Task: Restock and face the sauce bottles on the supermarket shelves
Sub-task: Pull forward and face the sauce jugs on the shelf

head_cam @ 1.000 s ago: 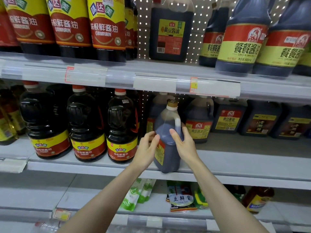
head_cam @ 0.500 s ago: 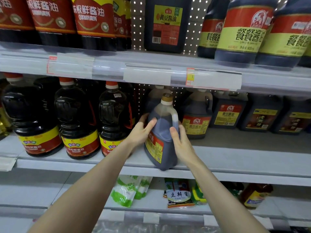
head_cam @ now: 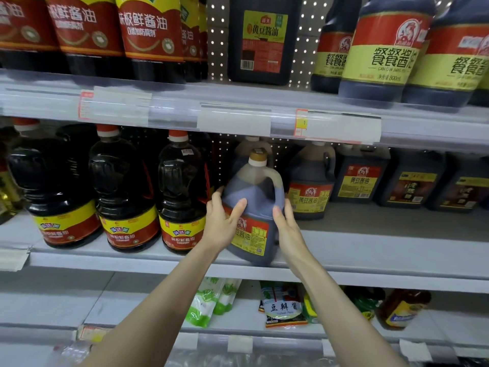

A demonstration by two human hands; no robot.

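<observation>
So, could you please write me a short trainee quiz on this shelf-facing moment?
1. True or false: both hands touch the dark handled jug with the tan cap.
2. Which shelf does the jug stand on? A top, B middle, C bottom.
3. Fill in: the three dark round bottles left of the jug have ___ caps.

Key:
1. True: left hand and right hand flank it.
2. B, the grey middle shelf.
3. Red, as on the nearest red-capped bottle.
</observation>
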